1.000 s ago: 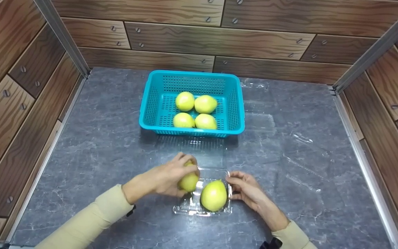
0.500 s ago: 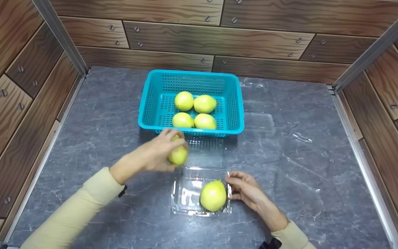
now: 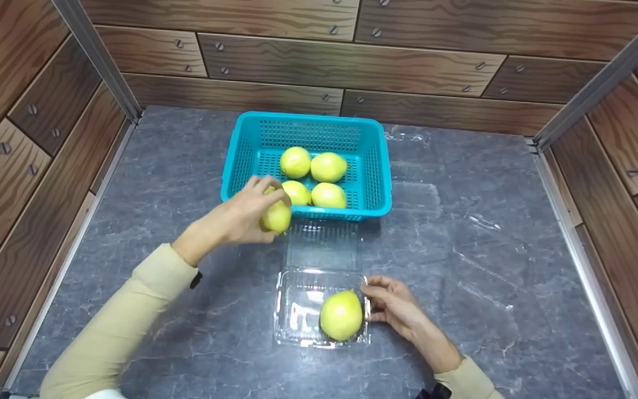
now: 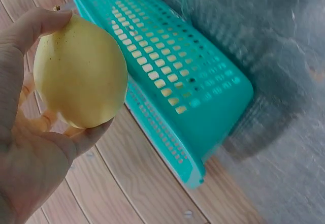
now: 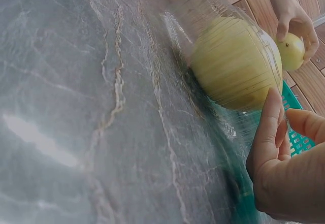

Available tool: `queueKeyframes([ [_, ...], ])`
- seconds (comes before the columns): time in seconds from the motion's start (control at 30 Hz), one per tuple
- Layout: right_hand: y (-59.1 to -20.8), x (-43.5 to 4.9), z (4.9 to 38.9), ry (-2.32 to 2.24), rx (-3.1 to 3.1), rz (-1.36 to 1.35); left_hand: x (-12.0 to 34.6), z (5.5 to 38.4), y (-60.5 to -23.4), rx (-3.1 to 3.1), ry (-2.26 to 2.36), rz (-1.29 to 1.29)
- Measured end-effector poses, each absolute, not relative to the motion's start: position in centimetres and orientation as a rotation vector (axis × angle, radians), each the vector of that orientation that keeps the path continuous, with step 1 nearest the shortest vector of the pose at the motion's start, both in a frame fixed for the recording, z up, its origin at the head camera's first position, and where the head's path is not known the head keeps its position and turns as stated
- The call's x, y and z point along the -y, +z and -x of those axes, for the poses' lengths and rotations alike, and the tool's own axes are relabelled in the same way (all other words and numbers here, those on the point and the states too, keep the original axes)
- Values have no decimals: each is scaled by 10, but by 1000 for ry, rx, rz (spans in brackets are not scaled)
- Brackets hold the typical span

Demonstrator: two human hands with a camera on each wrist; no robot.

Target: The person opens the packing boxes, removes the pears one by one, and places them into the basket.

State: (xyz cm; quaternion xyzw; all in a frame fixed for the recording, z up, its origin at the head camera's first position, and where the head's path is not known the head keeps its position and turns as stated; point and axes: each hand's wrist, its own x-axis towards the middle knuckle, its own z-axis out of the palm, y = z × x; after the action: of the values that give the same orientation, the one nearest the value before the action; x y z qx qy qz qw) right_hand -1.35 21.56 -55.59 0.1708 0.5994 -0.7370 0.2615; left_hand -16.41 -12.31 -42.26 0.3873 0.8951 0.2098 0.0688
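Observation:
My left hand (image 3: 247, 213) grips a yellow-green pear (image 4: 81, 74) at the near left edge of the teal basket (image 3: 377, 210). In the left wrist view the thumb lies near its stem and fingers curl beneath. Several pears (image 3: 329, 167) lie in the basket. In front stands a clear plastic clamshell container (image 3: 291, 332), its lid (image 3: 324, 249) folded back flat toward the basket. One pear (image 3: 341, 315) sits in the right half of its tray. My right hand (image 3: 399, 307) pinches the tray's right wall between thumb and fingers.
More clear plastic containers (image 3: 416, 197) lie right of the basket, and others (image 3: 482, 277) farther right, hard to make out on the grey marbled tabletop (image 3: 186, 332). Wood-patterned panels (image 3: 274, 61) enclose the back and sides.
My left hand has lifted its pear out of the left half of the container and carried it away, up and left, to the basket's near edge. The right hand has stayed in place.

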Motion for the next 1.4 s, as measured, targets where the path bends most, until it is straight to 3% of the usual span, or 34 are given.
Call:
queueKeyframes([
  [0.8,-555,-217,13,-2009,-1606,-420,129,243,-441,-2753,615,-825],
  [1.4,-557,-217,13,-2012,-1597,-429,125,267,-479,-2696,557,-658],
])
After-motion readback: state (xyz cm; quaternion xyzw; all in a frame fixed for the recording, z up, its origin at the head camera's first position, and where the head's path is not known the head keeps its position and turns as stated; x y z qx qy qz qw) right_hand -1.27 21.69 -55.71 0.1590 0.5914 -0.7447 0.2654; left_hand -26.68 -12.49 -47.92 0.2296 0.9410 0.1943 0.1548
